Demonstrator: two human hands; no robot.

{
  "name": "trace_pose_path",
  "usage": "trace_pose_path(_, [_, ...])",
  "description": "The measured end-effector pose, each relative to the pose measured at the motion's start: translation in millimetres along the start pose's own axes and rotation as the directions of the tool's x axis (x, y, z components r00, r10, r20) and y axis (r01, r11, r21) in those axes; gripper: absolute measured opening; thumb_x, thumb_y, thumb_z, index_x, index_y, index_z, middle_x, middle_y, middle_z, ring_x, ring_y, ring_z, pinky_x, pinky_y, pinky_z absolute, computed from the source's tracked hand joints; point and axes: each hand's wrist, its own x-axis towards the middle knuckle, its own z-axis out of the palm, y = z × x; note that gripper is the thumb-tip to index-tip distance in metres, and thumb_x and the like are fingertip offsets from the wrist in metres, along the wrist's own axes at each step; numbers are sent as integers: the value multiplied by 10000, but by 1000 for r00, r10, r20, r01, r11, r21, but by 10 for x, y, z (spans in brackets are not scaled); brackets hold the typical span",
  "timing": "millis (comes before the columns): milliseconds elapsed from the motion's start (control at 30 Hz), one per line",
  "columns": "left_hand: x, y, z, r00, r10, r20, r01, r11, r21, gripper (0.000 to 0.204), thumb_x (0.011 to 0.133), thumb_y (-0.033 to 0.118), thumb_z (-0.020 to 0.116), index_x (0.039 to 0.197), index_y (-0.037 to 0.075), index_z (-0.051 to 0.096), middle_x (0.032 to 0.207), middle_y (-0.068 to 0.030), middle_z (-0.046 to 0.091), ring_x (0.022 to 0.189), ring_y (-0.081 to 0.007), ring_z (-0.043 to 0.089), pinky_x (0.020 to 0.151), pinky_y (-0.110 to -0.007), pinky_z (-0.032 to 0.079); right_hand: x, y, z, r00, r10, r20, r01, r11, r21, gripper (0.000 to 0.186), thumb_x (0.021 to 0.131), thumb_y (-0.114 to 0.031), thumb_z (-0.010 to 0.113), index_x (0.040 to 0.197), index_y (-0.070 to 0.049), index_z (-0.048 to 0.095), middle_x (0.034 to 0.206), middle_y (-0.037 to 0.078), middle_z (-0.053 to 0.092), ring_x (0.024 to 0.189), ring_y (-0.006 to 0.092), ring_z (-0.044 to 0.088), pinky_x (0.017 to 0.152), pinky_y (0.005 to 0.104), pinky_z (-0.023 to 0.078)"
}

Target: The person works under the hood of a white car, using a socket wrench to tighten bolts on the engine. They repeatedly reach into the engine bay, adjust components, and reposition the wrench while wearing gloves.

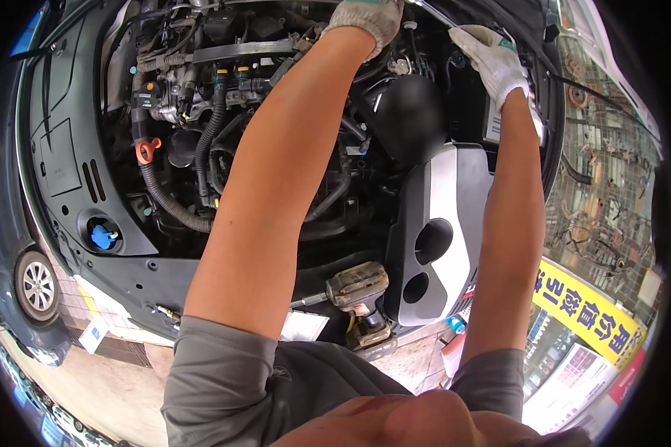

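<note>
My left hand (367,22), in a pale knitted glove, reaches over the far part of the engine (238,97). The upper picture edge cuts it off, so its fingers are hidden. Farther right, my right hand (490,61) wears a similar white glove with a green patch. Its fingers are bent together at the near end of a slim metal bar (434,13). That bar slants up and left toward my left hand, and its far end is out of the picture. Hoses and a round black part lie below my wrists.
A grey and black engine cover (443,216) leans at the bay's near right. Beside it lies a worn cordless impact wrench (358,287). A blue cap (103,236) sits in the left trim panel. Another car (22,253) stands at left; a yellow sign (589,309) is at right.
</note>
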Motion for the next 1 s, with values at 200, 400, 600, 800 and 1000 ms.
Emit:
trace_pose_path(200, [26, -81, -196, 999, -34, -7, 34, 999, -15, 424, 1047, 88, 388, 1446, -32, 467, 1348, -281, 562, 1089, -321, 706, 889, -398, 581, -125, -160, 87, 997, 73, -15, -75, 980, -184, 536, 909, -436, 789, 1285, -68, 692, 1148, 77, 749, 1080, 195, 693, 993, 319, 509])
trace_pose_path(400, [9, 68, -101, 942, -335, 30, 296, 783, -547, 410, 1090, 362, 392, 1212, -17, 492, 1006, -286, 728, 976, -441, 714, 856, -517, 563, 456, -269, -64, 936, -274, 222, 351, 654, -670, 524, 1014, -516, 585, 1387, -149, 621, 1319, 155, 658, 1164, 320, 675, 1008, 428, 525])
trace_pose_path(600, [20, -25, 30, 976, -209, -61, 164, 888, -430, 403, 1103, 332, 376, 1239, -38, 464, 1034, -302, 712, 963, -423, 719, 840, -502, 571, 190, -461, -87, 997, -8, 78, 48, 847, -530, 408, 896, -444, 763, 1092, -87, 783, 917, 69, 760, 870, 180, 691, 815, 344, 529])
trace_pose_path(800, [-25, 80, 16, 996, -66, -52, 59, 990, -126, 376, 1084, 180, 361, 1332, -56, 516, 1191, -306, 634, 1037, -387, 708, 854, -457, 580, 168, -125, -120, 997, -73, 7, 70, 917, -394, 324, 880, -343, 819, 1026, -56, 787, 876, 20, 745, 801, 116, 645, 744, 310, 520])
trace_pose_path(1000, [-61, 50, -141, 998, -11, -60, 10, 1000, -27, 421, 1054, 111, 387, 1433, -44, 485, 1303, -271, 604, 1114, -366, 694, 872, -431, 579, 253, -66, -59, 994, -110, 12, 109, 964, -242, 286, 875, -333, 834, 974, -69, 791, 786, -31, 693, 680, 70, 569, 605, 274, 451])
